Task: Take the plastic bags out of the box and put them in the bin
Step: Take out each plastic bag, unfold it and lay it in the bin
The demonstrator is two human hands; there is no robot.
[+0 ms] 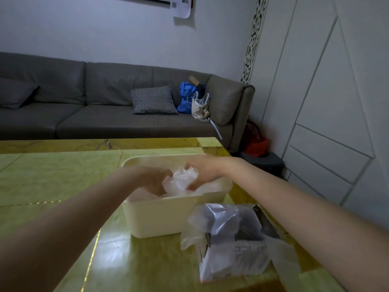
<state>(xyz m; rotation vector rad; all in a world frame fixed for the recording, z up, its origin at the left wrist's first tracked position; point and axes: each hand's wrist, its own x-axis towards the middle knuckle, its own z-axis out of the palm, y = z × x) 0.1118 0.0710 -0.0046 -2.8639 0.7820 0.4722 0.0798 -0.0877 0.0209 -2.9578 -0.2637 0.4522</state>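
Two hands, the left hand [154,179] and right hand [205,172], are closed around crumpled plastic bags [179,182] inside the cream box [168,216] on the tabletop [52,175]; lifting clear is judged next, no bin being identifiable.

Dim, soft, wide-angle warp, tabletop [147,260] glare.

Plastic bags [181,182] in box [168,216]; bin [233,256] right

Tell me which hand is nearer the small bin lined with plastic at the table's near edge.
Right. The right hand is in the cream box on the side toward the bin; the left hand is at the box's far side.
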